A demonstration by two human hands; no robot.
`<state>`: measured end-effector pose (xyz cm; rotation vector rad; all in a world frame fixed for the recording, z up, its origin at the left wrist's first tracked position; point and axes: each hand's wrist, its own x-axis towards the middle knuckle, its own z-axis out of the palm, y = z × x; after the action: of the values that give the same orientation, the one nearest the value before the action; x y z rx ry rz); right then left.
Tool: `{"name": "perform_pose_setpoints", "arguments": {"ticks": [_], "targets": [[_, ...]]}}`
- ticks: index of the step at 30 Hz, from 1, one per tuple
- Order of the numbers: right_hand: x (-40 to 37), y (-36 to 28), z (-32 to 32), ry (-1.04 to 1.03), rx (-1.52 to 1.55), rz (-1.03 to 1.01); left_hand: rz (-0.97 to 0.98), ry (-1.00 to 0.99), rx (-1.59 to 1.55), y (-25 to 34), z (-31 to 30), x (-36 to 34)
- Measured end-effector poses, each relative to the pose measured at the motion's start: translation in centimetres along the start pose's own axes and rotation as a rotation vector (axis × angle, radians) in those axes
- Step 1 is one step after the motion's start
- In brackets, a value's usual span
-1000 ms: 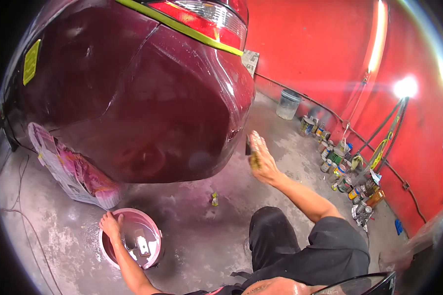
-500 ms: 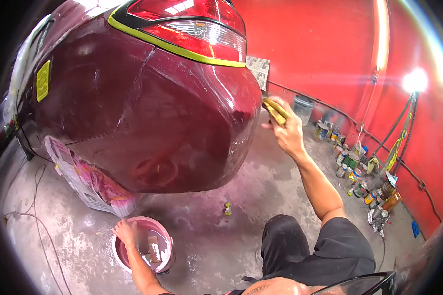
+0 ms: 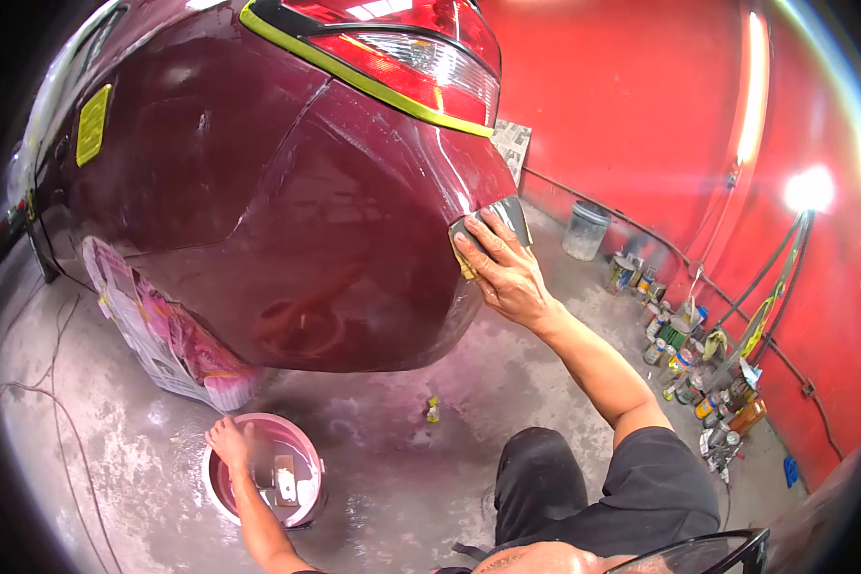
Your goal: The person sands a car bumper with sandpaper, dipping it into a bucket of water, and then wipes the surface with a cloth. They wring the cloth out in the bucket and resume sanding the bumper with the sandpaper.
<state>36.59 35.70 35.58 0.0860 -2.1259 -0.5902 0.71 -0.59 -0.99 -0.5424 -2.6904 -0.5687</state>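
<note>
The maroon car bumper (image 3: 354,220) fills the upper middle, wet and hazy in patches. At its right corner, just under the tail light (image 3: 421,62), my right hand (image 3: 509,277) presses a piece of sandpaper (image 3: 512,218) against the surface. The sandpaper is dark grey, with a yellowish pad or backing showing below the fingers. Down at the lower left, my left hand (image 3: 230,445) grips the rim of a pink bucket (image 3: 313,450). Inside the bucket are milky water and a small brownish block (image 3: 284,478).
Yellow-green masking tape (image 3: 373,88) edges the tail light. Paper and plastic cover the wheel (image 3: 163,335). Several paint cans (image 3: 679,335) line the red wall (image 3: 622,105), near a grey bucket (image 3: 586,230). A hose (image 3: 62,411) lies left; a yellow scrap (image 3: 433,409) lies on the floor.
My right hand has moved left and down, bringing the sandpaper from beside the bumper flat onto its corner. My left hand stays at the bucket rim. The view has shifted slightly.
</note>
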Motion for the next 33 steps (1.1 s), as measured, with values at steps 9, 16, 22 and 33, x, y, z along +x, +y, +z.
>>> {"name": "perform_pose_setpoints", "arguments": {"ticks": [9, 16, 22, 33], "targets": [[3.9, -3.0, 2.7, 0.172, 0.008, 0.099, -0.031, 0.0, -0.043, 0.3, -0.4, 0.3], [13.2, -4.7, 1.3, 0.121, -0.05, -0.012, -0.024, -0.044, -0.068, -0.5, -0.2, 0.3], [2.6, -2.7, 2.9, 0.167, -0.038, 0.126, -0.04, -0.074, -0.082, 0.1, -1.4, 0.6], [4.1, -3.9, 2.5, 0.145, 0.031, 0.217, -0.003, -0.04, -0.076, -0.4, -0.8, 0.3]]}}
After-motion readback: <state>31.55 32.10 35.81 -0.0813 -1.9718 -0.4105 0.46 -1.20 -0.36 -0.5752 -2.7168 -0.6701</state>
